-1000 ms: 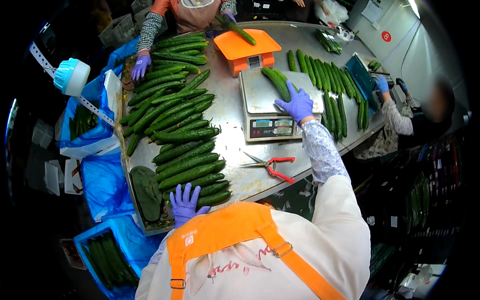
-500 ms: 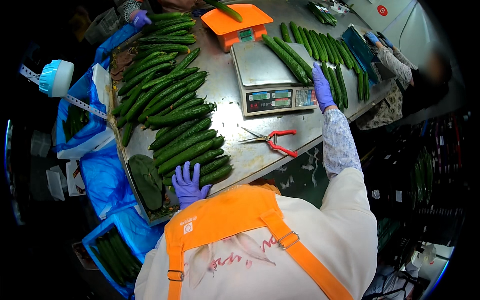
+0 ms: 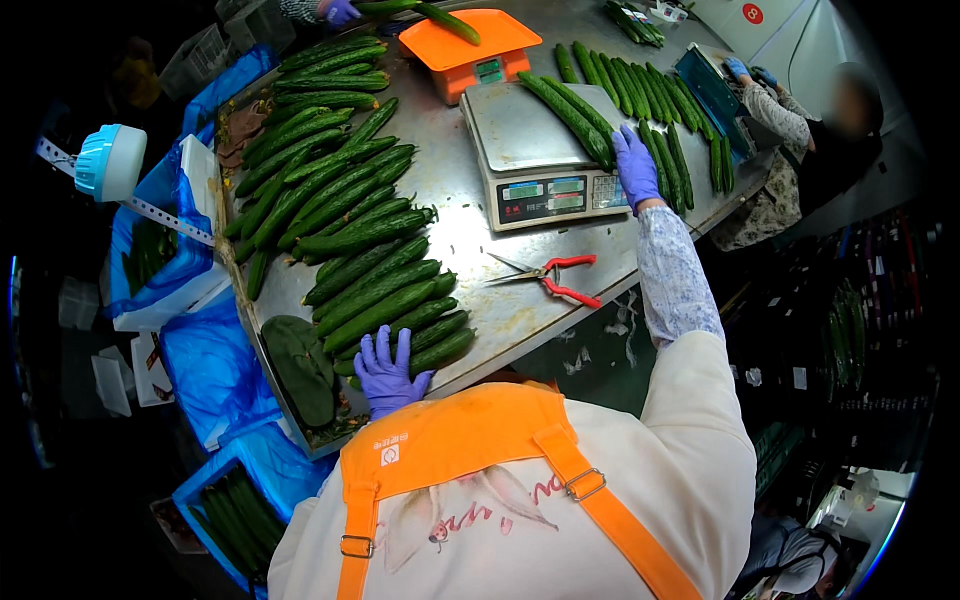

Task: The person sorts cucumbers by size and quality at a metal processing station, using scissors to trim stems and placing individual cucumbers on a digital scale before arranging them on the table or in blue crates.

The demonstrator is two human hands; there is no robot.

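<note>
My left hand (image 3: 390, 377), in a purple glove, lies with fingers spread on the near end of a pile of green cucumbers (image 3: 375, 312). My right hand (image 3: 637, 168), gloved the same, is at the right edge of a flat metal weighing scale (image 3: 520, 130). Its fingers are stretched out against the near ends of two cucumbers (image 3: 566, 115) lying slanted across the scale plate. Red-handled snips (image 3: 552, 275) rest on the table in front of the scale, blades parted.
An orange scale (image 3: 470, 45) bearing a cucumber stands behind. Rows of cucumbers (image 3: 640, 95) lie at right. Co-workers' gloved hands show at the top left (image 3: 340, 12) and far right (image 3: 738, 70). Blue-lined crates (image 3: 205, 370) flank the table's left edge. A dark green glove (image 3: 300, 370) lies near left.
My right hand has shifted slightly left, its fingers closer over the cucumber ends. At the top left, the co-worker's gloved hand has moved right and up, beside a cucumber. My left hand stays on the pile.
</note>
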